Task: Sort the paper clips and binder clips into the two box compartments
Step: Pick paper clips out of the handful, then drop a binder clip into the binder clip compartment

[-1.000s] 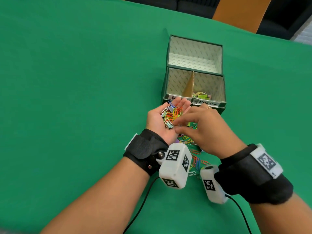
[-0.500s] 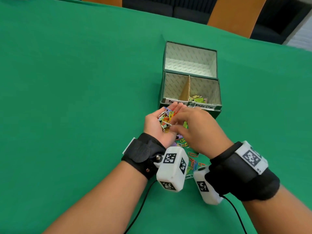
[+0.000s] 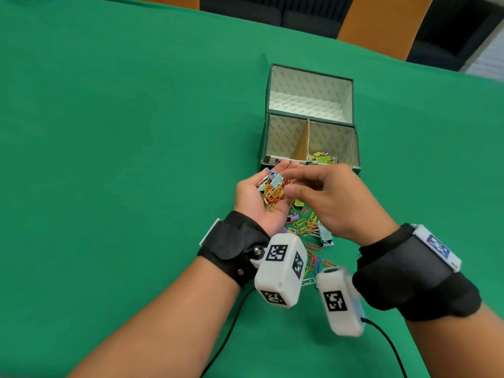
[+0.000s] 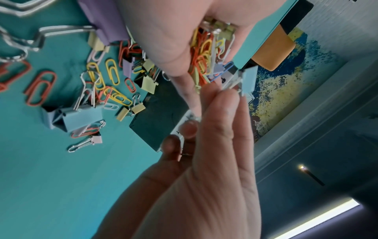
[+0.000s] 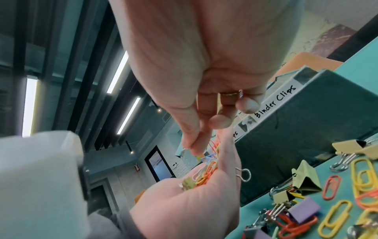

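From the head camera, the left hand [image 3: 259,197] is lying palm up just in front of the box [image 3: 309,137], its fingers cupping a tangled heap of thin wire paper clips [image 3: 270,193] in orange, yellow and white. The right hand [image 3: 327,197] is reaching across it, thumb and forefinger pinching 1 pale blue binder clip [image 3: 276,180] at the top of that heap. The box is standing open on the green cloth table [image 3: 109,159], a cardboard divider [image 3: 302,143] splitting it into 2 compartments; folded-metal binder clips [image 3: 321,158] are lying in the right one, while the left one's floor is hidden. More loose clips [image 3: 308,227] are lying scattered on the cloth between the wrists. From the left wrist camera, the pale blue binder clip [image 4: 248,80] is showing its flat side, its wire handles pointing toward the right hand's fingertips [image 4: 229,100] gripping them. From the right wrist camera, a handwritten label [image 5: 276,101] reading "Binder Clips" is running along the box's front rim, and 1 small olive binder clip [image 5: 188,183] is sitting among the paper clips in the left palm.
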A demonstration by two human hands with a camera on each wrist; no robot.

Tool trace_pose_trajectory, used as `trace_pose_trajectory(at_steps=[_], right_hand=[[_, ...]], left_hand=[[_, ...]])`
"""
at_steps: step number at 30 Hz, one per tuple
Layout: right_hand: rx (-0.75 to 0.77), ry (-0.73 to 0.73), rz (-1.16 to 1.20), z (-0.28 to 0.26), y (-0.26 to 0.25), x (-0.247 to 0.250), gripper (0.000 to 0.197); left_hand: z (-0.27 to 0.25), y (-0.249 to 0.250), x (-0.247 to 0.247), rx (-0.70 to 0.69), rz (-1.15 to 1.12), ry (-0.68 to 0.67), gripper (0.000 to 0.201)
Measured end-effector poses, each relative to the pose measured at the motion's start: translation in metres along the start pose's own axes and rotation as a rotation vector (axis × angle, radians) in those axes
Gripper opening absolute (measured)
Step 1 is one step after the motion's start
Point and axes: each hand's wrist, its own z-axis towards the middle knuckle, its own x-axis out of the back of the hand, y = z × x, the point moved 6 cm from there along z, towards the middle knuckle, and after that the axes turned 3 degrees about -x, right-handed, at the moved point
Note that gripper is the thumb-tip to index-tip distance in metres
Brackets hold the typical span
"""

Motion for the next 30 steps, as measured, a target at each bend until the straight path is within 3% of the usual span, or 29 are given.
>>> trace_pose_trajectory(at_steps=[4,12,18,25,27,30], right_hand=[[0.004,0.016,0.135,-0.002,0.002,0.003,0.029],[0.019,0.107,0.336,-0.005,0.005,0.008,0.02],[0.027,0.352,0.175,0.005,0.005,0.052,0.015],[-0.076,0.615,0.007,0.034,0.023,0.1,0.008],[-0.102,0.604,-0.043,0.038,0.026,0.097,0.008],[-0.202,0.354,-0.291,0.044,0.034,0.074,0.01]], left_hand=[[-0.001,-0.002,0.001,-0.003,0.011,0.002,0.032],[0.003,-0.001,0.001,-0.016,0.037,-0.03,0.03],[0.003,-0.001,0.001,0.026,-0.047,-0.028,0.04],[0.0,-0.001,-0.001,0.041,-0.029,-0.046,0.038],[0.0,-0.001,0.0,0.043,-0.026,-0.039,0.038],[0.001,0.0,0.0,0.038,-0.03,-0.038,0.039]])
